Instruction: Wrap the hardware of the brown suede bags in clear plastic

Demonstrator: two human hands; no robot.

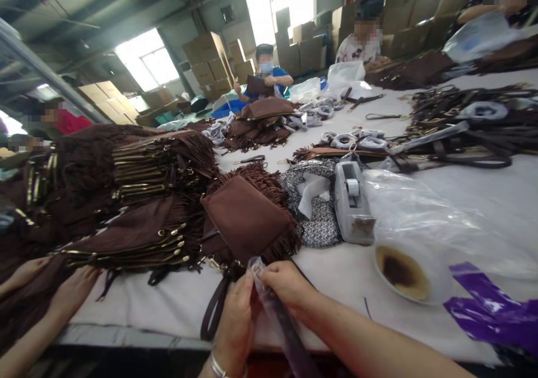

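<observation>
Near the table's front edge, my left hand (236,317) and my right hand (289,284) are closed together around the end of a dark strap in a clear plastic sleeve (282,326). A metal clasp shows through the sleeve's top end. The strap runs down out of view at the bottom. Just beyond my hands lies a brown fringed bag (249,217) on top of others. A dark wrist loop (213,312) hangs beside my left hand.
Stacked brown bags with gold zips (140,171) fill the left. A co-worker's hands (71,291) rest on bags at lower left. Right of the bag are a tape dispenser (351,221), clear plastic bags (432,210), a stained bowl (439,280) and purple plastic (496,316). People work across the table.
</observation>
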